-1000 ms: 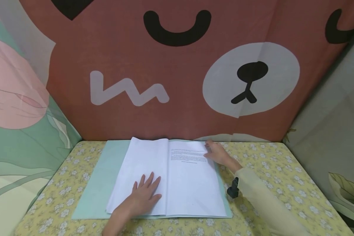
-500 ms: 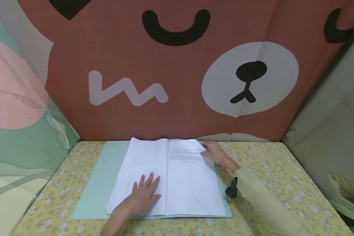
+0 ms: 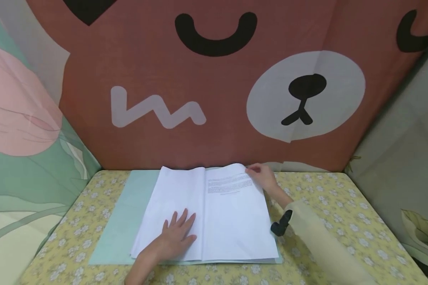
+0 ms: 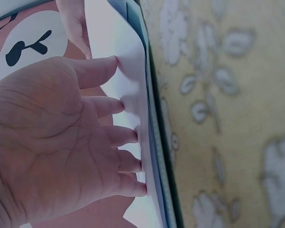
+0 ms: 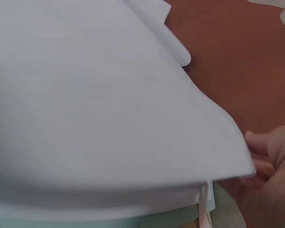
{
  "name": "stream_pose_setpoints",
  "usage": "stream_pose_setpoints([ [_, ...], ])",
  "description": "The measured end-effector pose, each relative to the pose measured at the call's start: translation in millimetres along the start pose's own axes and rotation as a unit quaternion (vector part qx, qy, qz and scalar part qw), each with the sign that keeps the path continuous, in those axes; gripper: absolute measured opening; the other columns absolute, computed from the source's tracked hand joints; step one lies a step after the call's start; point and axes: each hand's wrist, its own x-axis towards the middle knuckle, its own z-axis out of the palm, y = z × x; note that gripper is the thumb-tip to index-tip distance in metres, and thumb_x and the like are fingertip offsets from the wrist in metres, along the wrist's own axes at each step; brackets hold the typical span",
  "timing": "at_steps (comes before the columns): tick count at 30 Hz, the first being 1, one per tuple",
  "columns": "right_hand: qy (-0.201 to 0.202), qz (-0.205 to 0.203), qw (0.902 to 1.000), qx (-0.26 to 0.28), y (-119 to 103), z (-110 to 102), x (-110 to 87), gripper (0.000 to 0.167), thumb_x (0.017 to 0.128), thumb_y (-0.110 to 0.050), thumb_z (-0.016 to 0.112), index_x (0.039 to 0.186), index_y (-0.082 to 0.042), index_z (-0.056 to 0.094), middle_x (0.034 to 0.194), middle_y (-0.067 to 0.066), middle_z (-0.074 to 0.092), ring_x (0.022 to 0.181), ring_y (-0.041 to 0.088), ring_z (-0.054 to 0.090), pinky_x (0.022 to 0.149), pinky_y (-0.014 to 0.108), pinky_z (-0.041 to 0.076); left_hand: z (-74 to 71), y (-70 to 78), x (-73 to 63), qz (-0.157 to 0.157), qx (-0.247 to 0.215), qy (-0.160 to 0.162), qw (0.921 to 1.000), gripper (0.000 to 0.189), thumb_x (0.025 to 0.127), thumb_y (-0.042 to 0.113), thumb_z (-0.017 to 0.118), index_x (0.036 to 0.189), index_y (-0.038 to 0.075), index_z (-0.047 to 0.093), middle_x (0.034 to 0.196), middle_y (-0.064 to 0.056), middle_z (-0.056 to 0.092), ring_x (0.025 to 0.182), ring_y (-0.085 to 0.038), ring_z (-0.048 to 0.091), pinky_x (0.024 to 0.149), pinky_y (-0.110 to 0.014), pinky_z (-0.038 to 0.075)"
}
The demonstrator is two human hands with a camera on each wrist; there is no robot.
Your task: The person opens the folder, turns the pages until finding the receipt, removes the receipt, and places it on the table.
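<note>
A pale green folder (image 3: 110, 229) lies open on the table with a stack of white sheets in it. On the left-hand page (image 3: 174, 190) my left hand (image 3: 174, 239) rests with its fingers spread; the left wrist view shows its fingertips (image 4: 128, 135) touching the paper. My right hand (image 3: 265, 178) pinches the top right corner of the right-hand page (image 3: 235, 225), which has a few lines of print near its top. That corner is lifted, and in the right wrist view the raised page (image 5: 133, 118) bows above the sheets below.
A yellow flowered cloth (image 3: 324, 221) covers the table. Behind it hangs a brown curtain with a bear's face (image 3: 214, 146), close to the folder's far edge. Patterned fabric (image 3: 406, 158) hangs on both sides. A dark device (image 3: 281, 223) is strapped at my right wrist.
My right hand has taken hold of the right-hand page's top corner and raised it off the stack. My left hand has stayed in place on the left-hand page.
</note>
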Motion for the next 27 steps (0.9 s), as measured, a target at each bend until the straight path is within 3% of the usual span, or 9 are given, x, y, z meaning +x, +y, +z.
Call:
stream_pose_setpoints([
  [4, 0.022, 0.043, 0.9987, 0.019, -0.3, -3.4, 0.5, 0.036, 0.097, -0.014, 0.073, 0.124, 0.009, 0.067, 0.122, 0.027, 0.067, 0.114, 0.040, 0.064, 0.095, 0.050, 0.054, -0.2, 1.4, 0.8, 0.002, 0.002, -0.002, 1.0000, 0.063, 0.107, 0.037, 0.053, 0.160, 0.006, 0.038, 0.169, -0.024, 0.020, 0.154, -0.053, 0.005, 0.119, -0.073, 0.004],
  [9, 0.033, 0.067, 0.9968, 0.027, 3.9, -2.3, 1.0, 0.034, 0.093, -0.008, 0.075, 0.121, 0.010, 0.068, 0.117, 0.026, 0.069, 0.109, 0.039, 0.066, 0.089, 0.045, 0.057, 1.7, 0.1, 1.1, 0.007, 0.003, 0.002, 1.0000, 0.063, 0.107, 0.037, 0.054, 0.160, 0.005, 0.038, 0.168, -0.025, 0.021, 0.153, -0.054, 0.006, 0.118, -0.074, 0.005],
  [13, 0.038, 0.071, 0.9962, 0.034, 2.1, -3.5, 1.5, 0.037, 0.092, -0.005, 0.075, 0.125, 0.009, 0.066, 0.115, 0.026, 0.071, 0.108, 0.039, 0.068, 0.090, 0.046, 0.058, 2.0, -1.1, 1.2, 0.007, 0.000, 0.002, 1.0000, 0.063, 0.107, 0.036, 0.053, 0.160, 0.005, 0.038, 0.168, -0.025, 0.020, 0.153, -0.054, 0.005, 0.118, -0.074, 0.004],
  [20, 0.040, 0.049, 0.9980, 0.008, -4.7, -8.0, 4.5, 0.068, 0.088, 0.000, 0.077, 0.148, 0.011, 0.046, 0.127, 0.032, 0.064, 0.118, 0.045, 0.063, 0.097, 0.052, 0.055, 1.5, -1.5, 1.7, 0.003, -0.001, 0.000, 1.0000, 0.064, 0.107, 0.037, 0.053, 0.161, 0.006, 0.037, 0.169, -0.024, 0.020, 0.154, -0.053, 0.005, 0.119, -0.073, 0.004],
  [27, 0.020, 0.058, 0.9978, 0.023, -4.8, -9.8, 6.3, 0.053, 0.093, 0.001, 0.073, 0.141, 0.010, 0.054, 0.121, 0.028, 0.069, 0.111, 0.042, 0.068, 0.095, 0.049, 0.057, 0.5, -2.6, 1.5, 0.004, -0.003, -0.004, 1.0000, 0.064, 0.108, 0.037, 0.052, 0.161, 0.006, 0.036, 0.169, -0.024, 0.019, 0.154, -0.052, 0.004, 0.119, -0.073, 0.004],
])
